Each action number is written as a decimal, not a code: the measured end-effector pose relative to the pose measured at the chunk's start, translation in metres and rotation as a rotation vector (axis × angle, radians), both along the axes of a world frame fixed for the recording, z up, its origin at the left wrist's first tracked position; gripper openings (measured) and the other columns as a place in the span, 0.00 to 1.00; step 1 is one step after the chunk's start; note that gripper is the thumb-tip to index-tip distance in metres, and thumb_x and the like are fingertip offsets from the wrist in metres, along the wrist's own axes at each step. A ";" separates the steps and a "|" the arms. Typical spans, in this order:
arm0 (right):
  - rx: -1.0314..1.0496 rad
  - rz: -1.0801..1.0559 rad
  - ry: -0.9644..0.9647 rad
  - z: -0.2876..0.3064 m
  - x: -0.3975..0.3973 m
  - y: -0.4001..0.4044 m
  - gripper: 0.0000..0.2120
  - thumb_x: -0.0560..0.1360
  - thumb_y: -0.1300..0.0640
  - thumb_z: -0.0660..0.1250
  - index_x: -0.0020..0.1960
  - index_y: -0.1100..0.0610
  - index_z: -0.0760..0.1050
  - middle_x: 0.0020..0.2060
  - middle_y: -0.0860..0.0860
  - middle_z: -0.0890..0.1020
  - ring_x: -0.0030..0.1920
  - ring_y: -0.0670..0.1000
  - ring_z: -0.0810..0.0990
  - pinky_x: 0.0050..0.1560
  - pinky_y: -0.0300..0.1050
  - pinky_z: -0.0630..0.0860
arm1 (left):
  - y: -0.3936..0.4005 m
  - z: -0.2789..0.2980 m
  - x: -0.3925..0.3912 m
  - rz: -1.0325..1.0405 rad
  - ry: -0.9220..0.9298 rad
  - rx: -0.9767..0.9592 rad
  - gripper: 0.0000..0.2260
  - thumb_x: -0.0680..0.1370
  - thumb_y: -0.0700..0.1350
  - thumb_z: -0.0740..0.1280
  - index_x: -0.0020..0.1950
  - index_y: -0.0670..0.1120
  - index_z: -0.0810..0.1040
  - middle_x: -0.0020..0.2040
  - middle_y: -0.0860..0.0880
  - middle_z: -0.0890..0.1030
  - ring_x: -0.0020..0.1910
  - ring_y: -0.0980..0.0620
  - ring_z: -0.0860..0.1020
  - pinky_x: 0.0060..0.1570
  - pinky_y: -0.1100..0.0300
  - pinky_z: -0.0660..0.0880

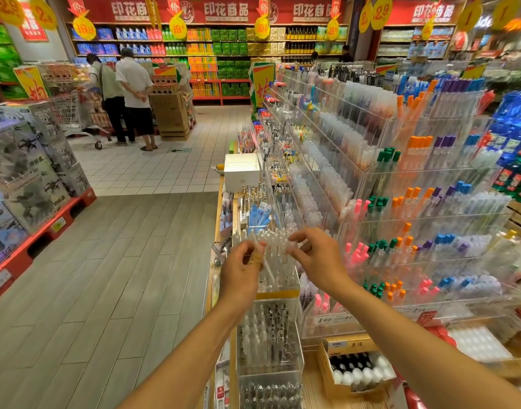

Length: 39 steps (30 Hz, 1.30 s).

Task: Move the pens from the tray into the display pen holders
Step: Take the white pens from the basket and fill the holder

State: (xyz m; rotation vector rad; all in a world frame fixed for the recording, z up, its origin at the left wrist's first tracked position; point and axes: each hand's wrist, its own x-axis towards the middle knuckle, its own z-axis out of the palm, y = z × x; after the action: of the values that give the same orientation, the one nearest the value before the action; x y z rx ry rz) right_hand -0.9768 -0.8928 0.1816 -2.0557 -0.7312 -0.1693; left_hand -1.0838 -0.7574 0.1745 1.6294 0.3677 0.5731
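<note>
While both hands hover over the clear holder (278, 270), the left hand (241, 271) pinches one white pen (263, 261).

The pen slants across the holder's top, upper end at the left fingertips, lower end pointing down and right toward the slots, so the next move likely means tipping it upright and dropping it in. The right hand (315, 258) sits just right of the packed pens (275, 246), fingers loosely curled at the caps; whether it grips one, I cannot tell. Both arms reach forward, hands close together. The tray is not clearly identifiable.
</note>
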 end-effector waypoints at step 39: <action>0.060 0.108 0.298 -0.004 0.011 -0.008 0.07 0.77 0.57 0.69 0.54 0.56 0.77 0.42 0.51 0.81 0.32 0.41 0.81 0.35 0.34 0.78 | -0.003 -0.012 0.029 0.063 0.191 0.412 0.02 0.77 0.42 0.71 0.48 0.48 0.84 0.38 0.57 0.80 0.38 0.58 0.78 0.38 0.68 0.72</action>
State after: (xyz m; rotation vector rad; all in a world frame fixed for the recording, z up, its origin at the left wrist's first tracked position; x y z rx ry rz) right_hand -0.9655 -0.9008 0.1779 -1.9239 -0.6407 0.1717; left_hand -1.0550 -0.7608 0.1624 2.0843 0.4645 0.5667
